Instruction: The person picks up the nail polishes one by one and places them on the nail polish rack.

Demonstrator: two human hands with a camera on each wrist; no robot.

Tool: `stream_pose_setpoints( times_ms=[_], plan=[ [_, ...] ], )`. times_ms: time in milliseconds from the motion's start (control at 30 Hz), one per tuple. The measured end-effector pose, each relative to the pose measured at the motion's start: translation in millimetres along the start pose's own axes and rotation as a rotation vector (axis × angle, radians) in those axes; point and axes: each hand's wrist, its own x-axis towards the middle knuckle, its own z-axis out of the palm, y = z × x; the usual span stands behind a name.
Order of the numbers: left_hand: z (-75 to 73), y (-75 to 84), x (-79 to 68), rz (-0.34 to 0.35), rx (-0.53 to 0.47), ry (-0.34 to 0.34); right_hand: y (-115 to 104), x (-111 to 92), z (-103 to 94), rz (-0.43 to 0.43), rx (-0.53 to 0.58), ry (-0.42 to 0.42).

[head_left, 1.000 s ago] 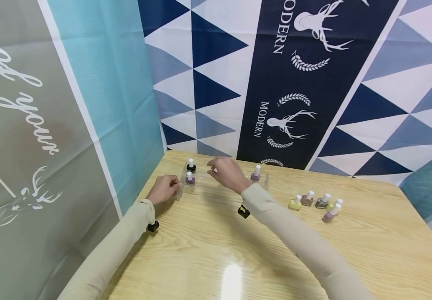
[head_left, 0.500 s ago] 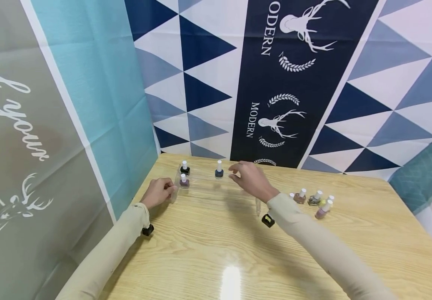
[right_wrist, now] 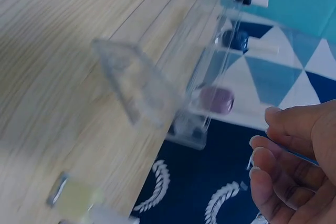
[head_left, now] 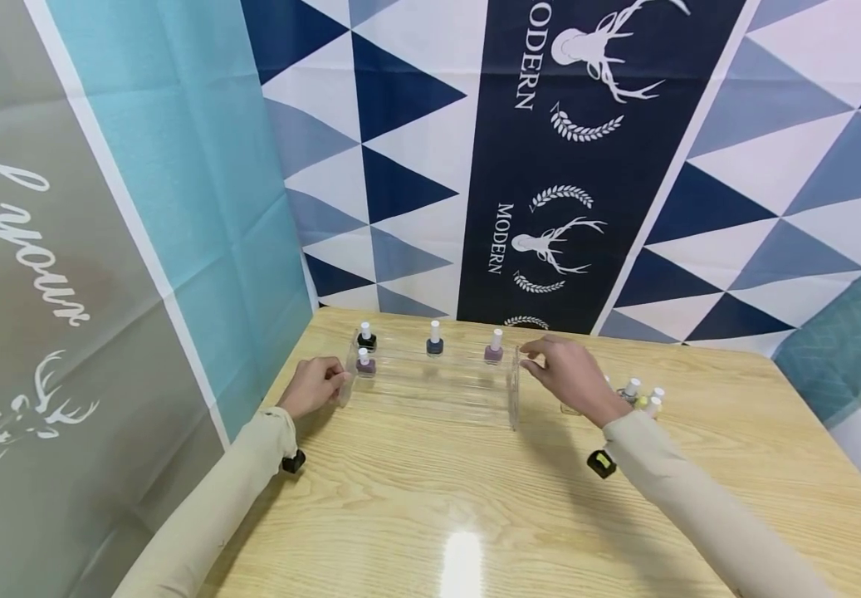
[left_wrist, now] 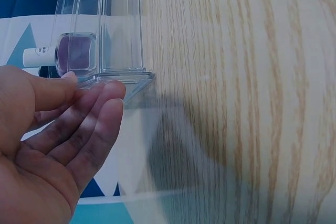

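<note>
A clear tiered rack stands near the back of the table. Its upper tier holds upright nail polish bottles: a black one, a dark blue one and a purple one. Lower down at the left is another purple bottle. My left hand pinches the rack's left end panel, thumb and fingertips at its edge. My right hand hovers by the right end panel, fingers loosely bent; the right wrist view shows nothing in them.
Right of the rack, several more nail polish bottles stand on the wooden table, partly hidden behind my right hand and sleeve. A yellow bottle shows in the right wrist view. Patterned cloth hangs close behind the table.
My right hand has moved rightward along the rack, past its right end, uncovering the dark blue bottle and then the upper right purple one. The left hand stays at the left panel. The head view shifted slightly.
</note>
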Motion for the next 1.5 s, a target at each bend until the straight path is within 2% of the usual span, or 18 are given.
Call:
stream_pose_setpoints(
  times_ms=[433,633,800,1067,1500],
  plan=[
    [-0.9,2.5,0.5,-0.003,0.007,-0.007,49,-54,-26.0,0.123,-0.031,-0.028],
    [-0.5,1.5,0.3,0.002,0.021,-0.007,64,-76,-38.9,0.164,-0.059,-0.043],
    [0.2,1.9,-0.6,0.008,0.029,0.0,77,-92,-49.3,0.19,-0.083,-0.023],
    [0.5,1.0,-0.3,0.005,0.035,0.009,94,-111,-57.8,0.197,-0.111,0.013],
    [-1.0,0.9,-0.9,0.017,0.007,0.008,99,-125,-58.8,0.212,-0.134,0.008]
  ],
)
